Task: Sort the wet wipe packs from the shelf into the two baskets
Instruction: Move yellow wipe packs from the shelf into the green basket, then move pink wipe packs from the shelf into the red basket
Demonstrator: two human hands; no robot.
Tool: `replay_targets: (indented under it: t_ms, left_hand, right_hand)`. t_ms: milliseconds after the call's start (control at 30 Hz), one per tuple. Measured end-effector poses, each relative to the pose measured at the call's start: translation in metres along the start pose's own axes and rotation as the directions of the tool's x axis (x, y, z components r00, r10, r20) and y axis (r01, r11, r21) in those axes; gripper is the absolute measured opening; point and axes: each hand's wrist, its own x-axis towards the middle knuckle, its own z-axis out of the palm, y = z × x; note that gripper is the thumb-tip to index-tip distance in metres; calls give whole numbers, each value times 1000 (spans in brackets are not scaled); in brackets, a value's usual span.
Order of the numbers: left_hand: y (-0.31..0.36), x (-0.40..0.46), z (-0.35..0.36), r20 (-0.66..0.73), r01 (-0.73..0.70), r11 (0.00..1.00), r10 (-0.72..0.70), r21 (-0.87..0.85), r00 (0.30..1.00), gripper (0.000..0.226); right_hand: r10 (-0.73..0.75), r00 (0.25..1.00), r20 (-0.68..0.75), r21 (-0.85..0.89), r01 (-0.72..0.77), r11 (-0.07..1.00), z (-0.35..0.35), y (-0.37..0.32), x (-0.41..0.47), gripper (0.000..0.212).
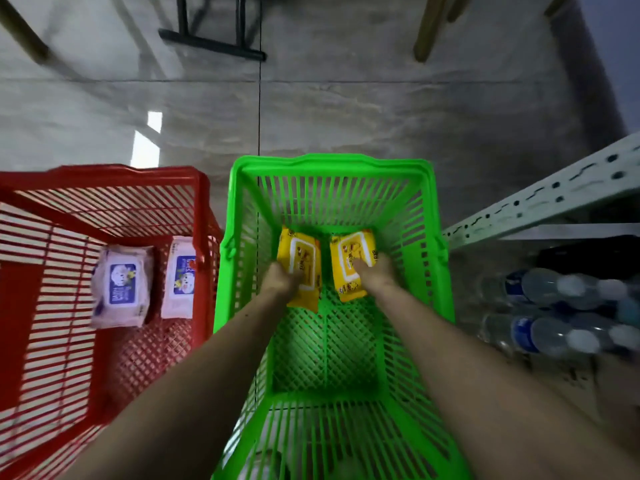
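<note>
Both my arms reach down into the green basket (330, 164). My left hand (282, 280) grips a yellow wet wipe pack (299, 258) at the basket's floor. My right hand (375, 275) grips a second yellow wet wipe pack (349, 252) just to its right. The two packs lie side by side near the basket's far end. To the left stands the red basket (114, 174). It holds two pale pink wet wipe packs with blue labels, one (121, 285) beside the other (180, 277), lying at its bottom.
A grey metal shelf (540, 199) runs along the right, with several clear water bottles (554, 306) lying under it. Grey tiled floor stretches ahead. A black metal frame (211, 43) and wooden furniture legs (427, 29) stand at the far side.
</note>
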Motion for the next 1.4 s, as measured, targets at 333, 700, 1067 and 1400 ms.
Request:
replay_targets:
  t_ms: [333, 700, 1067, 1400]
  left_hand:
    - [-20, 30, 11, -39, -146, 947, 164, 286, 986, 38]
    - [59, -168, -89, 66, -331, 838, 336, 434, 939, 54]
    - [219, -436, -245, 220, -636, 480, 666, 604, 713, 50]
    - [290, -677, -280, 503, -816, -26, 799, 578, 331, 47]
  right_hand:
    - [-61, 998, -10, -272, 56, 961, 22, 21, 21, 55]
    - [-389, 919, 60, -523, 361, 772, -103, -52, -174, 43]
    - [-604, 796, -50, -684, 413, 601, -304, -173, -447, 36]
    - [-649, 688, -326, -701, 285, 654, -431, -151, -694, 30]
